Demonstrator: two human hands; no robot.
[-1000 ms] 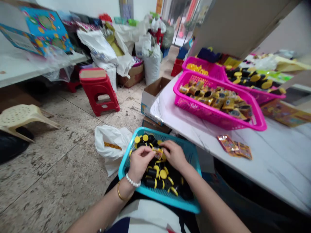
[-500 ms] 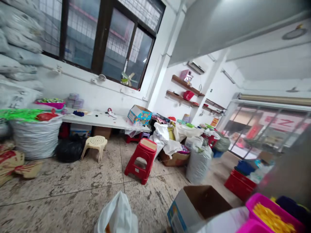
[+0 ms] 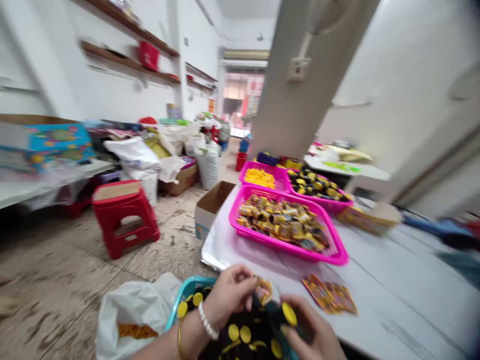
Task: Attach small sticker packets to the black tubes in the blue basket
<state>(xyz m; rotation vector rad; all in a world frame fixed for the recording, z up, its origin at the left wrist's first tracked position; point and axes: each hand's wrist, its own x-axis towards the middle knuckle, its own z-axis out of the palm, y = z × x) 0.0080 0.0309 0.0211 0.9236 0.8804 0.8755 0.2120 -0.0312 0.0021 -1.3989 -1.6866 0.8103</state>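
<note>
My left hand [image 3: 230, 292], with a white beaded bracelet, pinches a small printed wrapper [image 3: 263, 290] over the table's edge. Fingers of my right hand [image 3: 311, 330] close round a black piece with a yellow disc [image 3: 289, 314], just right of the wrapper. Below both hands is a teal basket [image 3: 187, 286] full of black pieces with yellow discs. Beyond them, a pink basket [image 3: 288, 246] holds many small printed rolls. Flat printed packets [image 3: 330, 296] lie on the white table [image 3: 397, 290] to the right of my hands.
Two more pink baskets stand behind, one with yellow pieces [image 3: 260, 178], one with black and yellow pieces [image 3: 317, 186]. A white sack [image 3: 138, 305] is left of the teal basket. A red stool [image 3: 125, 215] and an open carton [image 3: 213, 205] stand on the floor.
The view has swung right and down, away from the window, to the table and baskets. Both hands, out of view before, now show with items in them.
</note>
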